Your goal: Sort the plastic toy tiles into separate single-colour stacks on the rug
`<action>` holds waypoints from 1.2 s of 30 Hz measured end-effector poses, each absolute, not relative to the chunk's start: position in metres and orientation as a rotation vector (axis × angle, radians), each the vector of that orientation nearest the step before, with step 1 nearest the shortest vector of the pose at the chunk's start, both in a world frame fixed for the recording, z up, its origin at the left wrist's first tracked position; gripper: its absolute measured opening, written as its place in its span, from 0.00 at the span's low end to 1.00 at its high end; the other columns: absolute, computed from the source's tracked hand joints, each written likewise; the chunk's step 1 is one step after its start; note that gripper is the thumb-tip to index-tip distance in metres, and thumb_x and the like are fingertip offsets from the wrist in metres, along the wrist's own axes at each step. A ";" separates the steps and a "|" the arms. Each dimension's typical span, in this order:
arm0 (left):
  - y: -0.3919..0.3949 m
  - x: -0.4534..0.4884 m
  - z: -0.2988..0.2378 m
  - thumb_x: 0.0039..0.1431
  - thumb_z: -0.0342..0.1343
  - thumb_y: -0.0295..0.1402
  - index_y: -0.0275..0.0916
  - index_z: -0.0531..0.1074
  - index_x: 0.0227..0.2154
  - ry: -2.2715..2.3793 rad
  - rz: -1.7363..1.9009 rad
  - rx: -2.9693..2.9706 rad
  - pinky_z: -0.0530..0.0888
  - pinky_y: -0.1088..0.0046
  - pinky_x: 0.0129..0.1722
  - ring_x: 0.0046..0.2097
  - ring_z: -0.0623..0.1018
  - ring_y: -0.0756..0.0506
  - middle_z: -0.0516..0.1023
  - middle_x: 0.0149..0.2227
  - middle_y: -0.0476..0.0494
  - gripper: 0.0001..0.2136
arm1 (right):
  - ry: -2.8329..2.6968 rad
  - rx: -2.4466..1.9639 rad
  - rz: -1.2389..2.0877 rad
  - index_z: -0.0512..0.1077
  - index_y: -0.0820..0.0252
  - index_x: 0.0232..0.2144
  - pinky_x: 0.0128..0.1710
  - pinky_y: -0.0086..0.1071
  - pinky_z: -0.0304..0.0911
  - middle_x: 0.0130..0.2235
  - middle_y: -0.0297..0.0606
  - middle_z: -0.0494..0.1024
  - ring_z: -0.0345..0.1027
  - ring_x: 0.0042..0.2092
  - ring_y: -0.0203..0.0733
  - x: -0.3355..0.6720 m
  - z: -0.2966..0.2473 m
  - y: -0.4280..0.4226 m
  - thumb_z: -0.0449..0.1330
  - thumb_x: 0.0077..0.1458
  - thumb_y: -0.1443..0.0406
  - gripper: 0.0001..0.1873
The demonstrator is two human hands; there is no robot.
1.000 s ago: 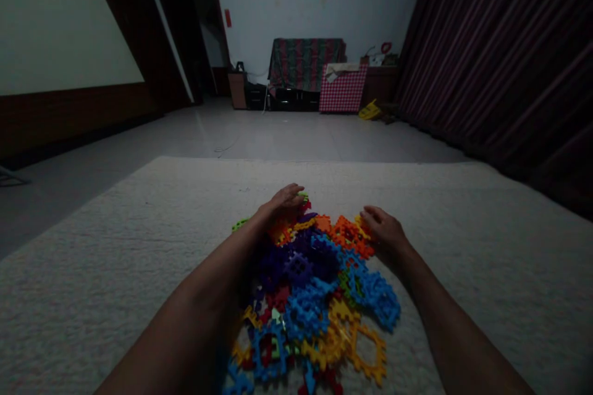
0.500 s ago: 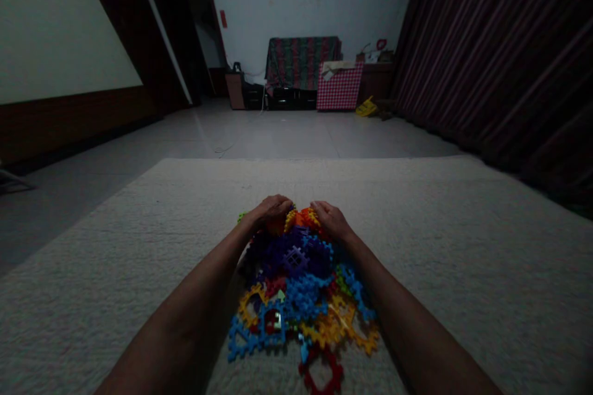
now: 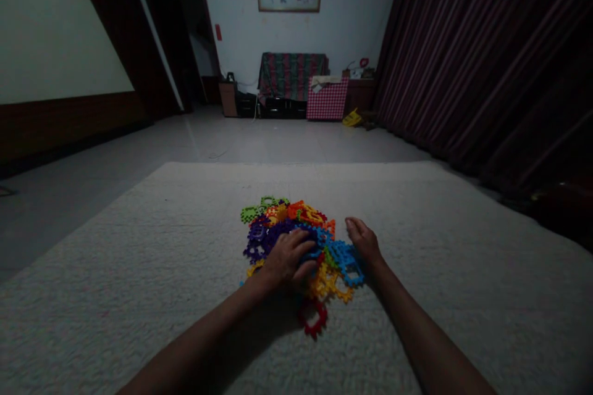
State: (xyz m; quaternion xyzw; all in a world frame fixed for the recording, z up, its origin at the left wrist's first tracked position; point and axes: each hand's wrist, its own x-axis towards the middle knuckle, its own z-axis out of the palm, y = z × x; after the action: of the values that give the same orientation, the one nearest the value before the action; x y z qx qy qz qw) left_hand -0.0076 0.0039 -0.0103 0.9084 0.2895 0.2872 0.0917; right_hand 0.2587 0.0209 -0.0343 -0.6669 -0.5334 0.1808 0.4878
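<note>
A heap of colourful plastic interlocking pieces with toothed edges lies on the pale mat. My left hand (image 3: 291, 257) is over the middle of the heap, fingers apart and slightly bent, hiding some pieces beneath; no piece shows in its grip. Just right of the heap, my right hand (image 3: 364, 241) hovers or rests with its fingers extended and holds nothing visible. Closest to it are blue pieces (image 3: 345, 257). Purple pieces (image 3: 257, 241) lie left of centre, green pieces (image 3: 250, 214) at the far left, and orange pieces (image 3: 296, 208) at the back. A red ring-shaped piece (image 3: 313, 334) sits nearest me.
The textured mat (image 3: 139, 247) spreads around the heap, with grey tiled floor (image 3: 278, 142) beyond. Against the far wall stand a cloth-draped item (image 3: 293, 71) and a red checked cloth (image 3: 327, 99). A dark curtain (image 3: 445, 43) hangs on the right.
My left hand has come back from the heap's far edge to its middle. My right hand has moved outward to the right, off the pieces. The view has tilted up slightly.
</note>
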 end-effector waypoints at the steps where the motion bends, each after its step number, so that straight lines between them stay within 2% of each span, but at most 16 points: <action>1: -0.008 -0.003 -0.012 0.63 0.52 0.44 0.40 0.70 0.57 0.782 0.792 2.753 0.64 0.50 0.61 0.64 0.65 0.34 0.69 0.62 0.33 0.22 | -1.276 -1.618 0.441 0.75 0.61 0.46 0.51 0.46 0.67 0.47 0.47 0.80 0.73 0.49 0.50 0.259 -0.039 0.011 0.50 0.56 0.44 0.31; 3: -0.026 0.004 -0.012 0.60 0.54 0.49 0.44 0.69 0.57 0.600 0.639 2.848 0.62 0.46 0.61 0.66 0.62 0.31 0.67 0.63 0.35 0.25 | -1.258 -1.607 0.452 0.75 0.61 0.46 0.53 0.47 0.66 0.48 0.49 0.80 0.73 0.50 0.52 0.255 -0.045 -0.004 0.52 0.55 0.45 0.30; 6: -0.041 0.011 -0.010 0.56 0.55 0.56 0.46 0.72 0.53 0.385 0.427 2.944 0.60 0.44 0.60 0.66 0.59 0.28 0.66 0.63 0.36 0.26 | -1.283 -1.607 0.447 0.75 0.60 0.47 0.54 0.48 0.65 0.49 0.49 0.79 0.72 0.51 0.52 0.243 -0.048 -0.014 0.52 0.55 0.47 0.28; 10: -0.046 0.010 -0.006 0.58 0.56 0.50 0.45 0.75 0.43 0.394 0.372 3.006 0.59 0.46 0.60 0.65 0.60 0.30 0.71 0.58 0.38 0.18 | -1.319 -1.598 0.414 0.75 0.59 0.47 0.54 0.49 0.65 0.50 0.48 0.79 0.72 0.51 0.52 0.226 -0.048 -0.013 0.52 0.57 0.47 0.27; 13: -0.046 0.009 -0.009 0.56 0.58 0.46 0.44 0.75 0.41 0.498 0.450 3.016 0.58 0.48 0.62 0.65 0.60 0.32 0.72 0.56 0.39 0.15 | -1.332 -1.566 0.416 0.75 0.59 0.48 0.54 0.49 0.66 0.49 0.48 0.79 0.73 0.51 0.52 0.215 -0.048 -0.008 0.52 0.57 0.48 0.27; 18: -0.038 0.008 -0.020 0.59 0.56 0.42 0.43 0.74 0.44 0.595 0.559 3.047 0.58 0.48 0.62 0.65 0.61 0.33 0.71 0.58 0.39 0.13 | -1.326 -1.520 0.485 0.75 0.59 0.46 0.55 0.49 0.65 0.49 0.47 0.79 0.73 0.51 0.52 0.198 -0.047 0.010 0.53 0.57 0.49 0.25; 24: -0.010 -0.001 -0.024 0.65 0.51 0.34 0.43 0.74 0.45 0.821 0.679 3.128 0.66 0.52 0.57 0.63 0.65 0.35 0.73 0.57 0.39 0.10 | -1.245 -1.436 0.475 0.74 0.60 0.46 0.55 0.46 0.65 0.50 0.48 0.78 0.71 0.52 0.50 0.175 -0.038 0.038 0.52 0.57 0.50 0.24; 27: 0.006 -0.011 -0.023 0.64 0.53 0.37 0.43 0.75 0.46 1.039 0.798 3.058 0.69 0.51 0.54 0.62 0.68 0.33 0.73 0.57 0.36 0.11 | -1.288 -1.431 0.400 0.75 0.60 0.45 0.54 0.44 0.65 0.48 0.47 0.79 0.71 0.51 0.49 0.162 -0.034 0.050 0.50 0.59 0.54 0.22; 29: 0.014 -0.019 -0.022 0.60 0.57 0.42 0.44 0.74 0.49 1.130 0.873 2.986 0.70 0.48 0.55 0.63 0.66 0.31 0.70 0.60 0.33 0.16 | -1.357 -1.448 0.310 0.74 0.60 0.46 0.55 0.45 0.64 0.48 0.47 0.78 0.71 0.51 0.48 0.153 -0.033 0.056 0.50 0.60 0.57 0.20; 31: 0.018 -0.027 -0.019 0.58 0.59 0.43 0.44 0.72 0.52 1.192 0.944 2.927 0.69 0.47 0.57 0.65 0.64 0.30 0.65 0.64 0.32 0.20 | -1.438 -1.491 0.241 0.74 0.61 0.47 0.56 0.45 0.63 0.49 0.49 0.77 0.70 0.52 0.49 0.145 -0.033 0.060 0.50 0.61 0.59 0.19; 36: 0.028 -0.039 -0.017 0.61 0.57 0.38 0.44 0.72 0.53 1.345 1.088 2.836 0.67 0.48 0.61 0.68 0.59 0.32 0.58 0.68 0.36 0.17 | -1.573 -1.584 0.271 0.74 0.61 0.48 0.59 0.46 0.60 0.52 0.49 0.77 0.67 0.56 0.50 0.136 -0.030 0.064 0.49 0.63 0.61 0.19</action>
State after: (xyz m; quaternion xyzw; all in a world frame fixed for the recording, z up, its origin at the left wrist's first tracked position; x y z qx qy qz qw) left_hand -0.0387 0.0277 -0.0168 0.8502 0.4031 0.3263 -0.0903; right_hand 0.1356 0.0640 -0.0301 -0.6354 -0.6310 0.1086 0.4317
